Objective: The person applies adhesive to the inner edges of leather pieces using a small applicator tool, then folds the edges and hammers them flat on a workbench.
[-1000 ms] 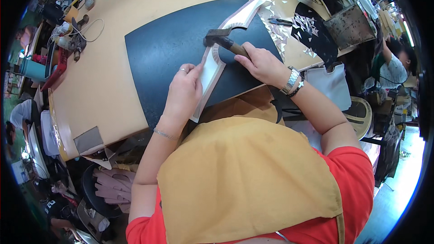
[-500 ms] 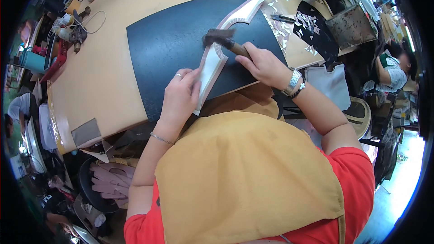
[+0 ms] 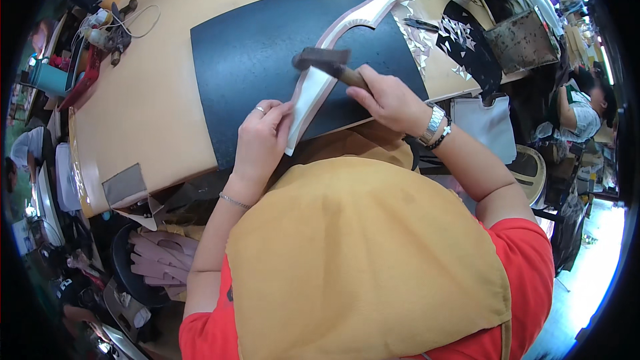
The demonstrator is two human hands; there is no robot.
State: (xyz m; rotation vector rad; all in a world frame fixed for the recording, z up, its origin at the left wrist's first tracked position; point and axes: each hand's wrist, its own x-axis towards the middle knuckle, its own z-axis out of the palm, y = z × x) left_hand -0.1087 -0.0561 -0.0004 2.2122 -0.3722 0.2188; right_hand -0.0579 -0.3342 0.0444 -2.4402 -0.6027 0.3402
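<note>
My right hand (image 3: 393, 103) is closed round the wooden handle of a hammer (image 3: 325, 59). Its dark head, slightly blurred, is over the middle of a long curved strip (image 3: 309, 97), white with folded mauve edges, perhaps leather. I cannot tell whether head and strip touch. Near the lower end of this strip, my left hand (image 3: 262, 135) pinches its left edge between thumb and fingers. The strip lies across a dark flat board (image 3: 247, 70), its far end reaching past the board's upper right corner.
Small white triangular scraps lie around a black piece (image 3: 467, 47) at right, near dark tweezers or scissors (image 3: 421, 25). A worn metal box (image 3: 523, 41) stands beyond. At left are bottles, a red tray (image 3: 85, 80) and a teal container (image 3: 50, 78). Another person (image 3: 580, 110) is at far right.
The strip has shifted slightly up and left at its near end, with my left hand moving along. The hammer head has moved a little left over it.
</note>
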